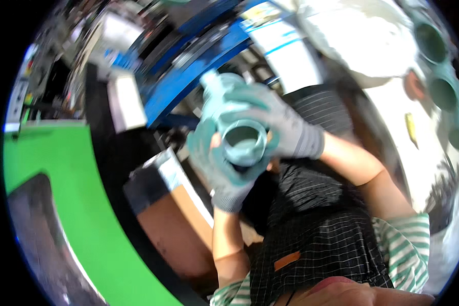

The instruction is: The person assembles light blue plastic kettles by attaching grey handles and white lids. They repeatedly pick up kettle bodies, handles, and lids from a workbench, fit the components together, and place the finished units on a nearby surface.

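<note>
Head view, tilted hard to one side, shows both gloved hands raised close in front of the camera around a pale grey-green pipe fitting (244,143). Its round open mouth faces the lens, and a narrower neck of the same colour rises behind it toward the upper left. The left hand (217,168) cups the fitting from below and from the left, its fingers (239,176) curled shut under the rim of the opening. The right hand (270,120) comes in from the right and lies over the top of the fitting, fingers wrapped closed around the body behind the mouth (both hands wear grey knit gloves with a teal coating on the palm side). So the fitting is held up in the air between the two hands, over a dark checked apron (316,229) and clear of any surface.

Both forearms are bare below the gloves, with green-and-white striped sleeves (405,250) further down. Blurred blue metal bars (188,71) cross behind the hands. A bright green floor area (61,194) fills the left side. At the far right edge, more fittings (441,66) of the same grey-green colour sit in a row, open ends showing.
</note>
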The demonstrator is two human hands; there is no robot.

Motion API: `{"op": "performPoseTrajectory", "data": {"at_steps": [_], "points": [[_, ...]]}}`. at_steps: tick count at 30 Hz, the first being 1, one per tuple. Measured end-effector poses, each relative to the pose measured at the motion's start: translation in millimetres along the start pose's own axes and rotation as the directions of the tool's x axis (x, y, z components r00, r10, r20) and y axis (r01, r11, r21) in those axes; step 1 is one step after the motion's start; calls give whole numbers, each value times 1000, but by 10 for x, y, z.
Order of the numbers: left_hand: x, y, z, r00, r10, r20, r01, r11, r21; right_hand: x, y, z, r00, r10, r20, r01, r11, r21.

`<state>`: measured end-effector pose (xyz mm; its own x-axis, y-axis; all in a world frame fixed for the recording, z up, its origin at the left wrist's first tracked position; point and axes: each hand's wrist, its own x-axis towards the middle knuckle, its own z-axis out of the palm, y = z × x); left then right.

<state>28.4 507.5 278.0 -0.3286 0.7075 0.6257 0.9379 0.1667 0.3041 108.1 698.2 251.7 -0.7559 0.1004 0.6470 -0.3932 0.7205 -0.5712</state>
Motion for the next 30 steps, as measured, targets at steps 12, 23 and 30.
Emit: {"op": "performPoseTrajectory", "data": {"at_steps": [12, 23, 30], "points": [[-233, 353, 356, 993, 92, 75, -36, 837, -545, -764, 618, -1839, 694, 630, -350, -689, 722, -67], [-176, 452, 285, 992, 73, 99, -29, 923, -384, -327, 1530, -2537, 873, 425, -239, -315, 117, -942], [-281, 478, 377, 998, 61, -11, -62, 972, -228, -225, 275, -1569, 887, 461, 9, -460, 887, -42]]}}
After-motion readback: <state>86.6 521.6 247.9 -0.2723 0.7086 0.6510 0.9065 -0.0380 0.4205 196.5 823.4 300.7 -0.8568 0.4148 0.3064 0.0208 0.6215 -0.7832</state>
